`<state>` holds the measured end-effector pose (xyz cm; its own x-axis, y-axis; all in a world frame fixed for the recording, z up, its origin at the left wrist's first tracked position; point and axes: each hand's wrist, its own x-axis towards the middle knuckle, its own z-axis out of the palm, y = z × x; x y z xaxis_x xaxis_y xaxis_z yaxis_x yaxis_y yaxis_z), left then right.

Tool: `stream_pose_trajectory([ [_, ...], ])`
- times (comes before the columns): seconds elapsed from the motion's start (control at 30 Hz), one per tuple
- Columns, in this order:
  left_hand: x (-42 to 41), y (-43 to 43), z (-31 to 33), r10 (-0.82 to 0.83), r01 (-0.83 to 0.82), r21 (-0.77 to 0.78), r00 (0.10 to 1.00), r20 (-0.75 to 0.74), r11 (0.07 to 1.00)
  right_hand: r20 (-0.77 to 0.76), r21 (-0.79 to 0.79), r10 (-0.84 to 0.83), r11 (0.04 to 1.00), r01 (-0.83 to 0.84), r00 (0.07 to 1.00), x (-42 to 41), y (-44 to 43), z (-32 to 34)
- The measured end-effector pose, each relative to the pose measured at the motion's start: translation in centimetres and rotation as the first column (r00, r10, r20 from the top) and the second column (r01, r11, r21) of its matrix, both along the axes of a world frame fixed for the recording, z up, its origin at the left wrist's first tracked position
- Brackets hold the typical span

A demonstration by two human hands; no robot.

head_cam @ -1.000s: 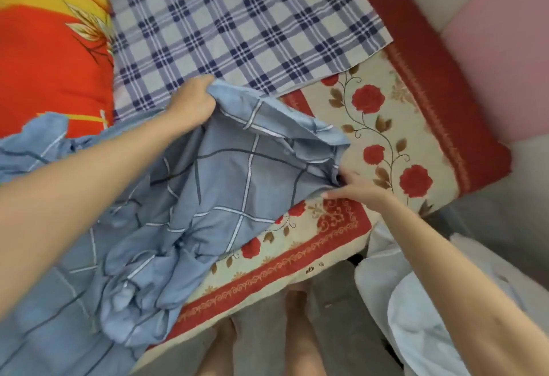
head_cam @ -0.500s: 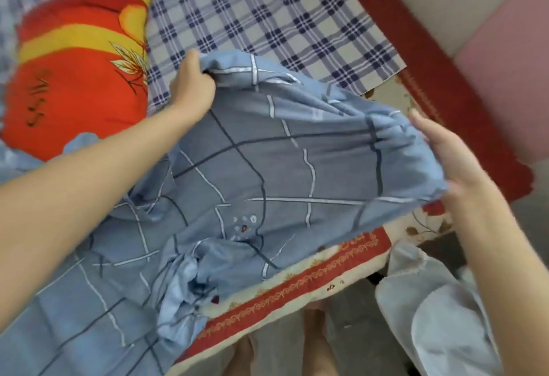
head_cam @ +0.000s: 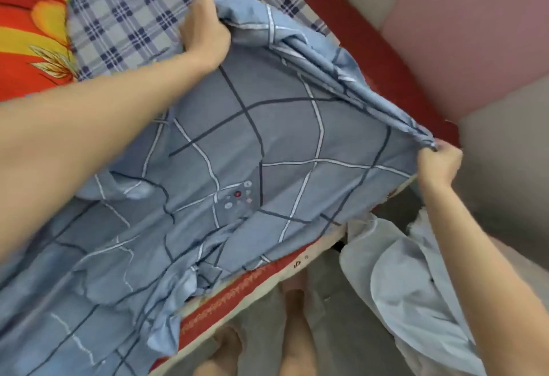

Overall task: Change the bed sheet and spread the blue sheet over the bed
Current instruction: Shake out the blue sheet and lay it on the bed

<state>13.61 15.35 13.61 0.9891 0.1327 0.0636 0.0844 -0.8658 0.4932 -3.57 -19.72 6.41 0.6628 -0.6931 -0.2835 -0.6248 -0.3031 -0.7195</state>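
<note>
The blue sheet (head_cam: 267,150), grey-blue with white and dark grid lines, is stretched over the near corner of the bed (head_cam: 237,295). My left hand (head_cam: 202,29) grips its far edge above the checked cloth. My right hand (head_cam: 438,164) pinches a bunched corner of the sheet at the right end of the mattress, beside the red border. The rest of the sheet lies crumpled toward the lower left. The rose-patterned mattress top is mostly hidden under it.
A navy-and-white checked cloth (head_cam: 133,10) covers the bed's far part. A red and yellow pillow (head_cam: 29,40) lies at the upper left. A pale blue cloth heap (head_cam: 410,301) sits on the floor at right. Pink and grey walls (head_cam: 475,34) close the right side. My bare feet (head_cam: 294,331) stand by the bed.
Both hands have pulled the blue sheet outward and apart. My right hand has closed on its corner and drawn it to the mattress end, hiding the rose pattern.
</note>
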Motion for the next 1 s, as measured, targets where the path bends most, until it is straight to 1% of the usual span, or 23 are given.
stream_pose_trajectory([
  [0.03, 0.6, -0.5, -0.2, -0.002, 0.002, 0.007, 1.0, 0.011, 1.0, 0.005, 0.234, -0.175, 0.957, 0.169, 0.985, 0.4, -0.4, -0.8],
  [0.07, 1.2, -1.3, -0.4, -0.008, 0.007, 0.02, 1.0, 0.017, 1.0, -0.05, 0.459, -0.301, 0.84, 0.289, 0.952, 0.9, -0.8, -0.9],
  [0.1, 1.7, -2.0, -0.7, -0.02, 0.02, 0.026, 1.0, 0.019, 0.999, -0.08, 0.62, -0.378, 0.706, 0.343, 0.922, 1.6, -1.4, -1.0],
  [0.13, 2.2, -2.7, -0.9, -0.03, 0.03, 0.026, 0.999, 0.021, 0.999, -0.079, 0.675, -0.417, 0.646, 0.356, 0.905, 2.3, -2.0, -0.8],
  [0.17, 3.0, -3.4, -1.1, -0.033, 0.032, 0.022, 0.999, 0.033, 0.999, -0.037, 0.679, -0.424, 0.654, 0.335, 0.905, 3.2, -2.9, -0.4],
  [0.2, 4.2, -4.4, -1.4, -0.023, 0.022, 0.023, 0.999, 0.044, 0.999, 0.076, 0.603, -0.403, 0.747, 0.28, 0.912, 4.1, -4.0, 0.5],
  [0.23, 4.9, -3.9, -1.3, -0.006, 0.004, 0.045, 0.999, 0.051, 0.999, 0.189, 0.383, -0.312, 0.896, 0.222, 0.931, 4.5, -4.0, 1.7],
  [0.27, 5.8, -4.1, -1.6, 0.006, -0.009, 0.06, 0.998, 0.057, 0.998, 0.257, 0.06, -0.154, 0.988, 0.144, 0.954, 4.8, -4.7, 2.5],
  [0.3, 6.7, -3.9, -2.1, 0.021, -0.025, 0.073, 0.999, 0.047, 0.997, 0.219, -0.266, 0.005, 0.962, 0.055, 0.976, 5.0, -5.2, 2.9],
  [0.33, 7.6, -4.8, -2.9, 0.02, -0.022, 0.097, 1.0, 0.012, 0.995, 0.109, -0.486, 0.08, 0.874, -0.017, 0.991, 5.2, -6.0, 2.8],
  [0.37, 7.8, -5.1, -3.7, 0.029, -0.023, 0.139, 0.999, -0.041, 0.99, -0.008, -0.586, 0.1, 0.806, -0.085, 0.995, 5.3, -6.5, 2.3],
  [0.43, 8.0, -6.3, -6.5, 0.05, -0.011, 0.241, 0.987, -0.156, 0.97, -0.187, -0.603, 0.1, 0.773, -0.195, 0.977, 5.8, -7.8, -0.2],
  [0.5, 7.9, -6.5, -9.4, 0.111, -0.042, 0.314, 0.973, -0.202, 0.948, -0.218, -0.58, 0.227, 0.752, -0.313, 0.949, 6.5, -8.9, -3.2],
  [0.57, 7.6, -6.5, -12.3, 0.176, -0.106, 0.349, 0.969, -0.174, 0.931, -0.173, -0.511, 0.373, 0.757, -0.407, 0.912, 7.1, -9.7, -5.9],
  [0.6, 7.0, -6.5, -13.5, 0.205, -0.135, 0.362, 0.965, -0.165, 0.923, -0.137, -0.433, 0.391, 0.803, -0.41, 0.91, 7.0, -9.6, -7.0],
  [0.63, 6.3, -6.7, -14.3, 0.222, -0.145, 0.37, 0.959, -0.175, 0.918, -0.097, -0.328, 0.344, 0.875, -0.357, 0.934, 6.7, -9.0, -7.6],
  [0.7, 4.1, -7.7, -15.8, 0.187, -0.077, 0.37, 0.944, -0.271, 0.926, -0.023, -0.135, 0.097, 0.986, -0.099, 0.995, 4.7, -7.7, -9.3],
  [0.77, 2.0, -8.9, -17.0, 0.018, 0.097, 0.328, 0.944, -0.33, 0.94, -0.019, -0.014, -0.136, 0.991, 0.136, 0.991, 1.5, -5.7, -11.0],
  [0.8, 1.1, -9.6, -17.5, -0.098, 0.206, 0.285, 0.931, -0.352, 0.936, -0.051, 0.096, -0.198, 0.975, 0.202, 0.979, -0.2, -4.5, -11.8],
  [0.83, 0.5, -10.4, -18.0, -0.21, 0.306, 0.224, 0.906, -0.368, 0.925, -0.1, 0.264, -0.242, 0.929, 0.261, 0.965, -1.5, -3.1, -12.3],
  [0.87, -0.1, -11.3, -18.3, -0.3, 0.379, 0.16, 0.878, -0.373, 0.911, -0.165, 0.433, -0.26, 0.848, 0.307, 0.951, -2.9, -1.6, -12.8],
  [0.93, -0.9, -13.3, -18.4, -0.383, 0.429, 0.043, 0.843, -0.377, 0.902, -0.267, 0.65, -0.22, 0.677, 0.344, 0.938, -5.2, 0.9, -13.0],
  [1.0, -1.2, -15.4, -18.3, -0.379, 0.393, -0.049, 0.836, -0.398, 0.918, -0.236, 0.77, -0.194, 0.56, 0.305, 0.952, -6.6, 2.4, -12.4],
])
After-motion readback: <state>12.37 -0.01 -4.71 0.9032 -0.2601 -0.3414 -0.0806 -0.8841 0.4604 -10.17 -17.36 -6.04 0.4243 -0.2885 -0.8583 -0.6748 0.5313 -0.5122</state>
